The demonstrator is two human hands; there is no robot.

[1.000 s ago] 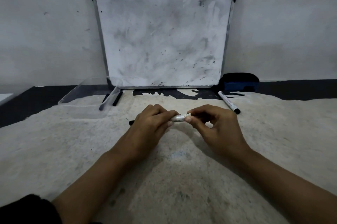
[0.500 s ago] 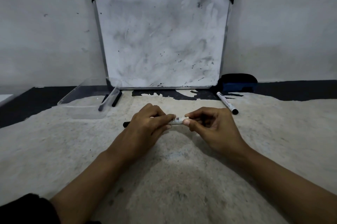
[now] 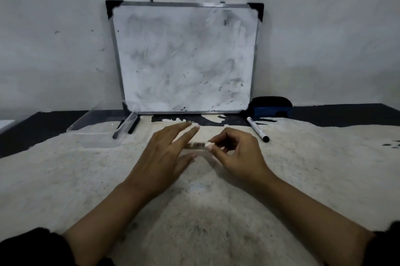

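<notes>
right hand (image 3: 238, 154) pinches the white barcode-labelled marker pen (image 3: 198, 145) by one end, low over the pale worn tabletop (image 3: 194, 211), probably steadying it. left hand (image 3: 164, 155) fingers are straight and spread, gripping nothing.

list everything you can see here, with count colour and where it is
whiteboard: 1, white with grey smears, metal frame, black corners, leaning on the wall at the back
eraser: 1, dark blue and black, by the board's lower right corner
loose marker: 1, white barrel with black cap, lying in front of the eraser
clear tray: 1, see-through plastic, left of the board
black pens: 2, black, at the tray's right edge
held marker: 1, white with a dark printed label, between the hands at the middle
work surface: 1, worn beige with black patches
left hand: 1, fingers straight, blurred, beside the held marker
right hand: 1, fingers pinching the held marker's end
</notes>
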